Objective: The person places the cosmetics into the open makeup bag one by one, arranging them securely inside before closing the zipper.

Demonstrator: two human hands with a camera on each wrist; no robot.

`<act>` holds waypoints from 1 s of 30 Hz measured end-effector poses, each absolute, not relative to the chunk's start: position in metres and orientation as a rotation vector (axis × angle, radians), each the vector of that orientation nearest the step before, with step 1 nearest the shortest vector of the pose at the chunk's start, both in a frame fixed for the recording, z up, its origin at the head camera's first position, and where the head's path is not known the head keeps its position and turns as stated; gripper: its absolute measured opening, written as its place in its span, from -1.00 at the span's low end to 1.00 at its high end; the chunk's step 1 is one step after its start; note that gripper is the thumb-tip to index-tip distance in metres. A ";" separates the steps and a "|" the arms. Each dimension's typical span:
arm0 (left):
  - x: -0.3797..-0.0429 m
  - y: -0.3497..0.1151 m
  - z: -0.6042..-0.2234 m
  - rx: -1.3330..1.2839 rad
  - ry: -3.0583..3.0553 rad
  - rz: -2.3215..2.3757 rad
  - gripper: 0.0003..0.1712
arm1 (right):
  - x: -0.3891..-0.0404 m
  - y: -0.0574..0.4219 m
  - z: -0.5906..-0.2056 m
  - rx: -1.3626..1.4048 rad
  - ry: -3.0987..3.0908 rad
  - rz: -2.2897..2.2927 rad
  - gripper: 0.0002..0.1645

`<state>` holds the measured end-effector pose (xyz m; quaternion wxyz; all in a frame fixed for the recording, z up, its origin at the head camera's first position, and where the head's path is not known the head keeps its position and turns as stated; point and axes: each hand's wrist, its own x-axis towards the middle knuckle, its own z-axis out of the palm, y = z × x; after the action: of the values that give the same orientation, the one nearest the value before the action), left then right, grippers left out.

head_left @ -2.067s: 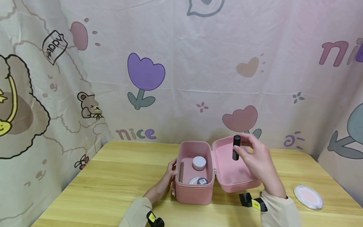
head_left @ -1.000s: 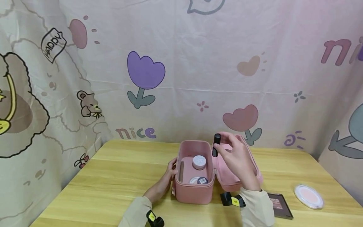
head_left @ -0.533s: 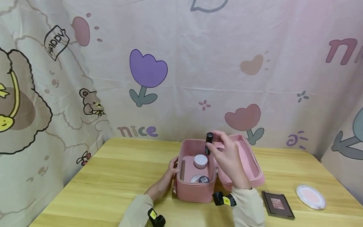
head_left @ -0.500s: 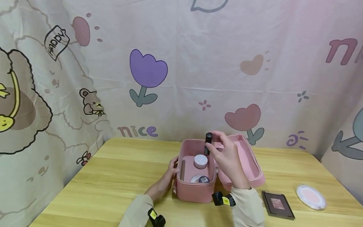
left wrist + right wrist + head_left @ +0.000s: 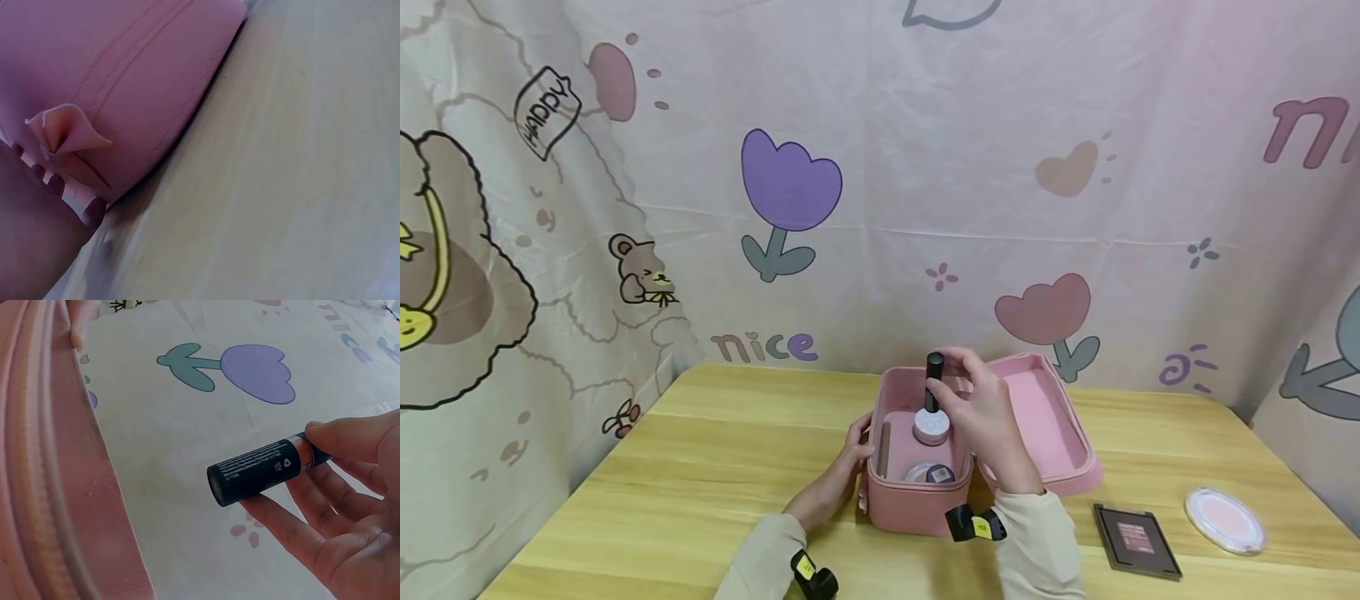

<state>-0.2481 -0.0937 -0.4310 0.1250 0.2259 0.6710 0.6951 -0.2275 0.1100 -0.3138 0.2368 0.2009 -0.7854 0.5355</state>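
A pink cosmetic case (image 5: 917, 507) stands on the table with its lid (image 5: 1048, 425) folded back to the right. My left hand (image 5: 842, 467) holds the case's left side at the rim; in the left wrist view its fingers lie beside a small pink bow (image 5: 69, 128). My right hand (image 5: 981, 408) pinches a black lipstick tube (image 5: 256, 472) between thumb and fingers. In the head view the lipstick is upright over the case opening and overlaps a round white-lidded jar (image 5: 931, 427). Also inside are a slim brown stick (image 5: 885, 450) and a dark round container with a label (image 5: 940, 473).
Right of the case, a dark flat palette (image 5: 1137, 540) and a round clear-rimmed compact (image 5: 1225, 520) lie on the wooden table (image 5: 700, 492). A printed cloth (image 5: 917, 167) hangs behind the table's far edge. The lid spreads over the table beside the case.
My right hand has carried the lipstick left, from over the lid to over the case opening. The palette, hidden behind the right arm at first, now shows fully. My left hand stays put.
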 end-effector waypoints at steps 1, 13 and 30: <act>-0.249 -0.094 -0.432 0.653 1.954 2.023 -0.15 | -0.228 0.109 -0.314 0.563 -2.152 1.469 -0.57; -0.251 -0.096 -0.434 0.632 1.954 2.030 -0.15 | -0.235 0.092 -0.324 0.662 -2.244 1.393 -0.57; -0.250 -0.095 -0.434 0.650 1.970 2.014 -0.17 | -0.242 0.084 -0.338 0.700 -2.411 1.311 -0.63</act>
<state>-0.2504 -0.0954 -0.4335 0.1248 0.2232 0.6761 0.6911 -0.2418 0.0843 -0.3380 0.1539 0.2442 -0.8412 0.4573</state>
